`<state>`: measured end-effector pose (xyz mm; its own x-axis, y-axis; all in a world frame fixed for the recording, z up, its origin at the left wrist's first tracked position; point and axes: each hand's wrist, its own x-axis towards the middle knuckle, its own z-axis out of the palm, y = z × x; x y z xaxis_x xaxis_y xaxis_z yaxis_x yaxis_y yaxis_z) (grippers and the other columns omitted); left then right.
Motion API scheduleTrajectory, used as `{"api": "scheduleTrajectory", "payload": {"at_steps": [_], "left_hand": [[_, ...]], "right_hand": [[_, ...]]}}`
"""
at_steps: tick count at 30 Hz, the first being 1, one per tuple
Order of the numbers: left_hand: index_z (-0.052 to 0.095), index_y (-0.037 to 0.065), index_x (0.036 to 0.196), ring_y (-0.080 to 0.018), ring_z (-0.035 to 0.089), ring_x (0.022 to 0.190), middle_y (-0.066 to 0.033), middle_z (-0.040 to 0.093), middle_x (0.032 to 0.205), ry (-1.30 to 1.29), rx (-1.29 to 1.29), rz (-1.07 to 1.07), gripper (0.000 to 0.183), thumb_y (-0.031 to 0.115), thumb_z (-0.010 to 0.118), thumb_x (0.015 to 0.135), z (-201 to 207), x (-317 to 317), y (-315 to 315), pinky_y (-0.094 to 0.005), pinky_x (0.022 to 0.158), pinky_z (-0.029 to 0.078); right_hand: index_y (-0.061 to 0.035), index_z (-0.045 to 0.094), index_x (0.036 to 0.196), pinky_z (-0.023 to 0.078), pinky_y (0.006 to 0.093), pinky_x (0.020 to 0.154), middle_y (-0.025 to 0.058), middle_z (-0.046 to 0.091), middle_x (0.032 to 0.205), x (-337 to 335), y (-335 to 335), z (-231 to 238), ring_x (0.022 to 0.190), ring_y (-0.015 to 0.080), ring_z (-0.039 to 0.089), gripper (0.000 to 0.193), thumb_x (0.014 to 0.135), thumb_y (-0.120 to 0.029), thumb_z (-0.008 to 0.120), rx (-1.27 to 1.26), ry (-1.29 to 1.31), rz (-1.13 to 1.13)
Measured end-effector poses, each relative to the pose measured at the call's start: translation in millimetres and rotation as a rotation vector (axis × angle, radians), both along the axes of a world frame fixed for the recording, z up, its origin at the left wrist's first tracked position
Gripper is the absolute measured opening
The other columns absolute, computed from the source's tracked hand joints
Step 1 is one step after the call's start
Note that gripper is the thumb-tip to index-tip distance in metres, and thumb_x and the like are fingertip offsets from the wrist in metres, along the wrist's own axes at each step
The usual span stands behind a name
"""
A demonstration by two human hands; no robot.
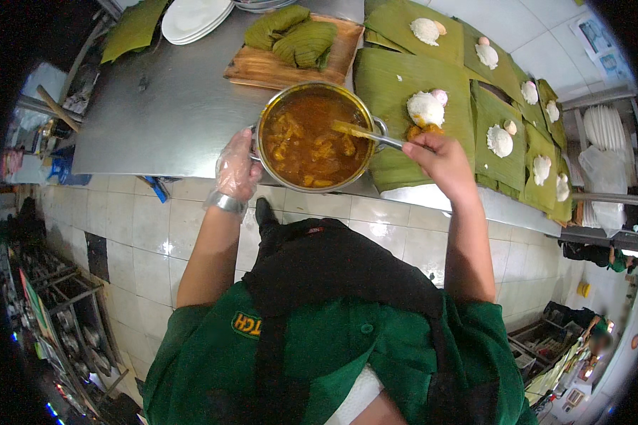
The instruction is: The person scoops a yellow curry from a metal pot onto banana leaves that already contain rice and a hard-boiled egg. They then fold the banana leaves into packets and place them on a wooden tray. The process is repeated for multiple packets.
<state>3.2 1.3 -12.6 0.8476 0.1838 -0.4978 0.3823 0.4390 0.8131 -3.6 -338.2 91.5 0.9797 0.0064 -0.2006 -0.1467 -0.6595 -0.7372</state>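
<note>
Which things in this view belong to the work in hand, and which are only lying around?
Seemingly in the work:
pot, held by the left hand
stew in it
spoon, in the right hand
leaves with rice

Seemingly lying around:
white plates
board with leaf parcels, untouched, though perhaps related

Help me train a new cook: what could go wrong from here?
The left hand grips the pot, whose near rim overlaps the edge of the table in this view; it might tip, though its support is hidden.
Lifted out, the spoon could drip stew onto the green leaf beside the pot.
The right hand looks bare, so touching the rice could be unhygienic.
</note>
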Motion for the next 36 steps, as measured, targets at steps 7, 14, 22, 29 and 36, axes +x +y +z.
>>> {"api": "scheduleTrajectory", "payload": {"at_steps": [7, 14, 22, 29, 36], "left_hand": [[0.06, 0.012, 0.086, -0.0088, 0.042, 0.059, 0.0016, 0.05, 0.069, -0.04, 0.09, 0.029, 0.026, 0.035, 0.058, 0.099, -0.8, 0.0, -4.4, -0.0258, 0.057, 0.039], [0.058, 0.011, 0.082, -0.0094, 0.039, 0.058, 0.0037, 0.049, 0.067, 0.103, -0.125, 0.333, 0.03, 0.036, 0.063, 0.097, 17.3, -3.2, -33.2, -0.0273, 0.058, 0.041], [0.056, 0.01, 0.09, -0.0051, 0.037, 0.048, 0.0029, 0.051, 0.066, 0.01, -0.277, 0.261, 0.026, 0.034, 0.064, 0.095, 21.1, -0.6, -36.2, -0.0212, 0.044, 0.035], [0.056, 0.01, 0.089, -0.0094, 0.041, 0.05, 0.0032, 0.05, 0.065, 0.022, -0.199, 0.349, 0.026, 0.034, 0.064, 0.094, 14.4, -0.9, -44.3, -0.0258, 0.05, 0.042], [0.049, 0.014, 0.074, -0.0105, 0.041, 0.056, 0.0035, 0.041, 0.062, 0.009, -0.062, 0.32, 0.035, 0.037, 0.058, 0.098, 30.6, -9.5, -51.9, -0.028, 0.055, 0.038]], "right_hand": [[-0.0071, 0.062, 0.075, 0.026, 0.0231, 0.044, -0.0062, 0.045, 0.055, 25.2, -5.0, -24.6, 0.047, 0.0037, 0.037, 0.028, 0.089, -0.03, 0.071, 0.264, 0.069, -0.084], [-0.0086, 0.061, 0.078, 0.022, 0.0211, 0.043, -0.0072, 0.045, 0.056, -4.2, -2.7, -47.0, 0.046, 0.0019, 0.033, 0.024, 0.092, -0.026, 0.069, 0.444, 0.112, -0.154], [-0.0058, 0.062, 0.074, 0.026, 0.024, 0.047, -0.0063, 0.046, 0.056, -26.1, -8.3, -54.5, 0.05, 0.0035, 0.037, 0.029, 0.089, -0.029, 0.072, 0.499, 0.076, -0.224], [-0.0054, 0.063, 0.076, 0.027, 0.0237, 0.047, -0.0059, 0.046, 0.056, -45.4, -15.4, -56.2, 0.05, 0.0041, 0.037, 0.029, 0.089, -0.03, 0.072, 0.539, 0.111, -0.268], [-0.007, 0.063, 0.08, 0.022, 0.0223, 0.044, -0.0075, 0.043, 0.056, -51.0, -12.2, -62.8, 0.047, 0.0027, 0.032, 0.025, 0.091, -0.028, 0.07, 0.58, 0.1, -0.311]]}}
